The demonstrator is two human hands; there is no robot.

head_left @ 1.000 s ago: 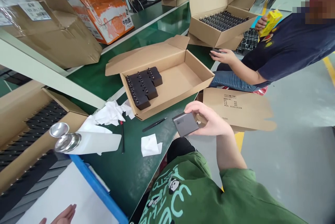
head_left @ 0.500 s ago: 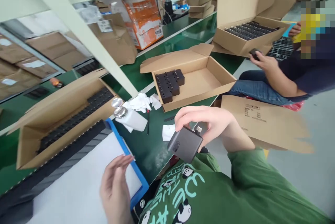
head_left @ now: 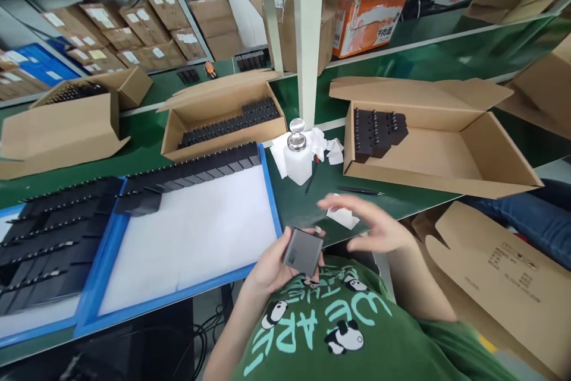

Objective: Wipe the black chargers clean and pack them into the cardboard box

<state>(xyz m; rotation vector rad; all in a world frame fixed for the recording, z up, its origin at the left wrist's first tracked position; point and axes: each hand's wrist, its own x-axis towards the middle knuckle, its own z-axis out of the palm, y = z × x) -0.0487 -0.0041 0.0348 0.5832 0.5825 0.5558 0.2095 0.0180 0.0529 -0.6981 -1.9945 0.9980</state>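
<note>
A dark grey square device (head_left: 303, 252) with a small metal connector on its upper edge rests in my left hand (head_left: 273, 266), whose fingers wrap round its sides. My right hand (head_left: 375, 227) is raised to the right of the device, fingers apart, holding nothing. Under its fingers lies a white wipe (head_left: 342, 217) on the green table (head_left: 292, 205). Beyond the hands stand a white pump bottle (head_left: 298, 161), a thin dark stick with a red end (head_left: 313, 176) and black tweezers (head_left: 360, 191).
Blue-rimmed trays (head_left: 271, 194) at the left hold rows of black devices. An open carton (head_left: 450, 182) at the right holds several more, as does another carton (head_left: 225, 152) behind the tray. A pale post (head_left: 307, 42) rises behind the bottle.
The view has swung left. The device has passed from my right hand to my left hand, and my right hand has let go. The co-worker's hands have left the view.
</note>
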